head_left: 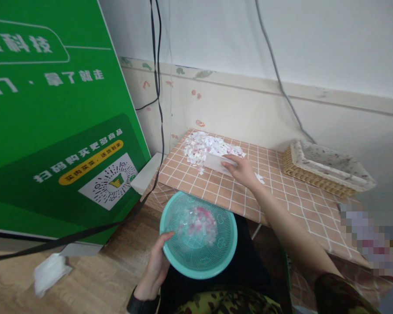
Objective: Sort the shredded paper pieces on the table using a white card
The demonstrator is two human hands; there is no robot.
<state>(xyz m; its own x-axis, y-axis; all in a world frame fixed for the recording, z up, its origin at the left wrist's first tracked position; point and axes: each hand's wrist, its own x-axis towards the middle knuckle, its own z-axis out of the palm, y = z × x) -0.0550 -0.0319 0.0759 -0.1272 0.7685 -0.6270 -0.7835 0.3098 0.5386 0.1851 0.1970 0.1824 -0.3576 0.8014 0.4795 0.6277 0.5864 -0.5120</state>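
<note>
My left hand (160,252) grips the left rim of a round teal plastic colander (228,253), its thumb over the edge. The colander is below the table's front edge, over my lap. Small white and pink scraps (201,222) lie in its bottom. Over the table, my right hand (239,169) is closed on the right end of a flat, whitish rectangular card (218,163). The card stands against the front of a spread pile of small white paper scraps (209,145), some with pink bits. A few loose scraps (259,178) lie just right of my right hand.
A checkered brown cloth covers the table (271,205). A cloth-lined wicker basket (321,179) sits at its right, by the wall. To the left stands a green cabinet (52,131) with black cables (159,104) hanging beside it. A white plastic bag (50,272) lies on the floor.
</note>
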